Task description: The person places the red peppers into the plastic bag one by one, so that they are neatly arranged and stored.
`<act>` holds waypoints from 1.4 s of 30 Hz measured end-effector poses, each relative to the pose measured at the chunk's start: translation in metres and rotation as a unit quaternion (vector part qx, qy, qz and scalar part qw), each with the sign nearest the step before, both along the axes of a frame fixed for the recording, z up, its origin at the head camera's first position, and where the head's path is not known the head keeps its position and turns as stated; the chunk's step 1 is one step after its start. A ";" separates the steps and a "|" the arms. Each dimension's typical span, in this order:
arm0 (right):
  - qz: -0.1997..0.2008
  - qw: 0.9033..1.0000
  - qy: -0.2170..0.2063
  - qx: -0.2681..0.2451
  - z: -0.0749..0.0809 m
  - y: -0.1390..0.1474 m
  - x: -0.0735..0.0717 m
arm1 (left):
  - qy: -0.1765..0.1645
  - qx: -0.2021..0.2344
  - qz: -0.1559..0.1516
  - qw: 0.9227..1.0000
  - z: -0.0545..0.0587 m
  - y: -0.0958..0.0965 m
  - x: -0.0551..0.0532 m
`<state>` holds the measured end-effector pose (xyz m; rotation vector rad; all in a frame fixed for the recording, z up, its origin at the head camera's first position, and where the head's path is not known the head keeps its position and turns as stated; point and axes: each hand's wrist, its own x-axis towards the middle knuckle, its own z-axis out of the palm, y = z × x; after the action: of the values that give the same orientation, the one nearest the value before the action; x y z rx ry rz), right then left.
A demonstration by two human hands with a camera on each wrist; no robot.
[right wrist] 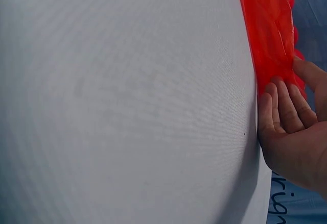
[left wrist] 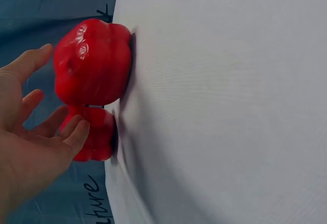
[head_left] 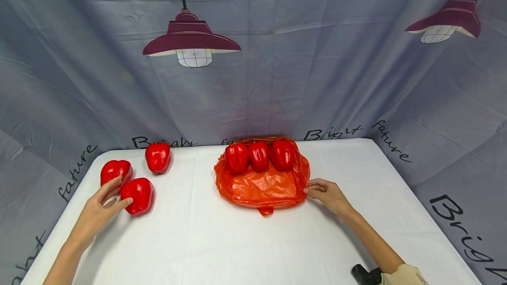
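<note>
My left hand point(head_left: 101, 208) reaches over the table's left side, its thumb and fingers spread beside a shiny red bell pepper point(head_left: 137, 197). A second bell pepper point(head_left: 116, 171) sits just behind that one, partly covered by my fingers in the head view. Slightly farther back is a third bell pepper point(head_left: 158, 158). In the left wrist view, a gap shows between my thumb and the nearer pepper point(left wrist: 94, 63). An orange-red plastic bag point(head_left: 263, 186) lies opened out at the centre, with three bell peppers point(head_left: 259, 156) lined up along its back. My right hand point(head_left: 328, 195) pinches the bag's right rim.
A white-covered table point(head_left: 190, 241) carries everything. Grey-blue curtains point(head_left: 273, 91) printed with lamps and lettering enclose its back and sides. At the right forearm, a black strap or device point(head_left: 366, 275) shows beside a beige sleeve point(head_left: 404, 276).
</note>
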<state>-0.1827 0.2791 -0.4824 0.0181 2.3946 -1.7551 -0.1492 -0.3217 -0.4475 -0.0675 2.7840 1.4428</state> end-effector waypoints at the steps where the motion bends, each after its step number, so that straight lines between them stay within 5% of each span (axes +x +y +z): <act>1: 0.000 1.000 0.001 0.001 0.000 0.000 0.000 | -0.008 0.003 -0.001 1.000 -0.001 0.000 0.000; 16: 0.004 1.000 0.005 -0.003 0.001 0.000 0.001 | -0.076 0.006 0.005 0.997 -0.006 0.004 -0.001; 35: 0.003 1.000 0.005 -0.007 -0.001 0.001 0.001 | -0.074 0.055 0.006 0.996 -0.012 0.004 0.000; 42: 0.003 1.000 0.006 -0.004 0.000 0.001 0.001 | -0.045 0.062 -0.005 0.997 -0.001 0.022 -0.003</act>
<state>-0.1817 0.2798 -0.4827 -0.0012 2.3930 -1.7685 -0.1522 -0.2996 -0.4487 -0.1135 2.6148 1.5637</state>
